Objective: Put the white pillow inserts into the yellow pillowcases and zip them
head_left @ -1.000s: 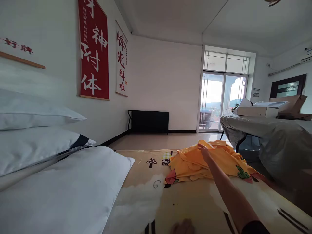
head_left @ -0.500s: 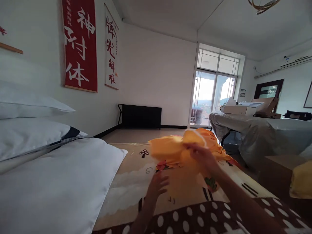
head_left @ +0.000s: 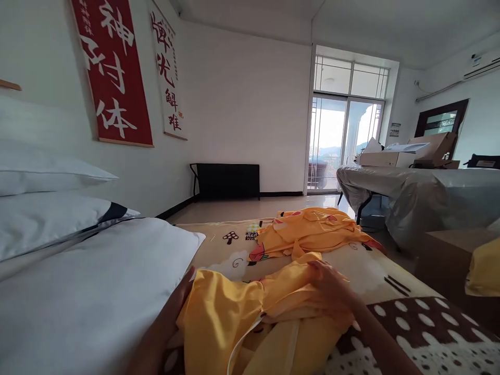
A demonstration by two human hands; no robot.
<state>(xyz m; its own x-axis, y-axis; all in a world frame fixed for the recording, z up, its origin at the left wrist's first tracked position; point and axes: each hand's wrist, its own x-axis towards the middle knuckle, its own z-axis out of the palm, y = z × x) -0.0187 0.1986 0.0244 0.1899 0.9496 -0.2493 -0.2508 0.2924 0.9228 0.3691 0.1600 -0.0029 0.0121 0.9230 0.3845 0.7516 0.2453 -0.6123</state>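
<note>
A yellow garment (head_left: pixel 219 302) with a thin white cord or strip lies spread in front of me, bunched towards the right. At its left edge is my left hand (head_left: pixel 183 291), closed on the cloth, with its fingers partly hidden. My right hand (head_left: pixel 330 278) grips the gathered upper right part, fingers bent over the fabric. Just beyond lies a crumpled orange garment (head_left: pixel 316 232) with a printed pattern, and a strip of orange cloth runs from it towards my right hand. Both garments rest on a beige patterned blanket (head_left: pixel 214 252) with a brown, white-dotted border.
White pillows (head_left: pixel 97 291) are piled on the left. At the right, a plastic-covered table (head_left: pixel 414 203) carries boxes, and a cardboard box (head_left: pixel 445 255) stands beside the bed with a yellow item (head_left: pixel 484 268) near it. A black folded panel (head_left: pixel 228 181) leans by the far wall.
The yellow garment has come nearer and lies more spread out. My left hand, empty before, has moved left onto its edge. My right hand has moved lower with the cloth.
</note>
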